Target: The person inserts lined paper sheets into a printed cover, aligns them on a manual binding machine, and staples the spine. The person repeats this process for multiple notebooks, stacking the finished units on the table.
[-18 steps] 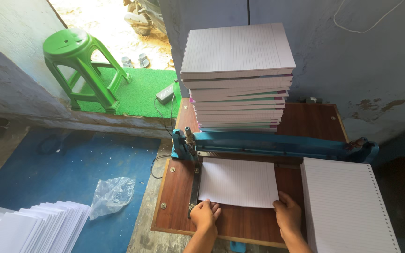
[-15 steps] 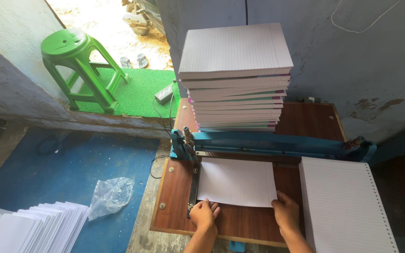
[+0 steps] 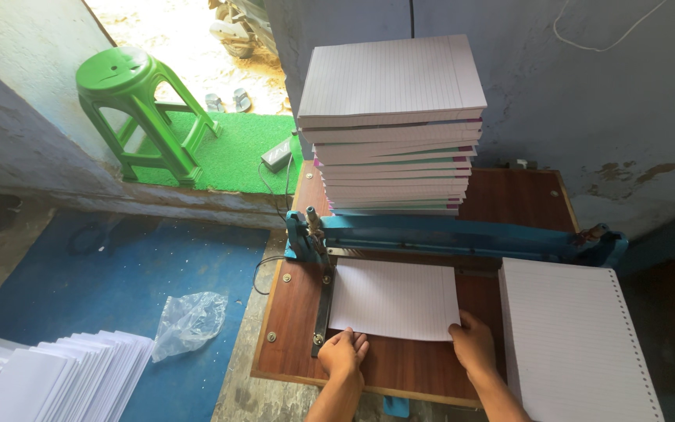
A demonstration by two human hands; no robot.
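Observation:
A thin batch of ruled white sheets (image 3: 394,298) lies flat on the wooden board (image 3: 291,344) of a blue punching machine (image 3: 462,234), its far edge under the blue bar. My left hand (image 3: 343,353) presses the near left corner of the sheets, beside a metal guide strip (image 3: 323,309). Its fingers lie flat on the paper. My right hand (image 3: 473,345) rests on the near right corner, fingers touching the paper's edge. Neither hand lifts anything.
A tall stack of ruled pads (image 3: 394,125) stands behind the blue bar. A punched paper pile (image 3: 572,344) lies at the right. On the blue floor are a plastic bag (image 3: 189,322) and fanned white sheets (image 3: 56,379). A green stool (image 3: 138,109) stands by the doorway.
Both hands stay on the near corners of the sheets. The view has shifted slightly; nothing else has visibly moved.

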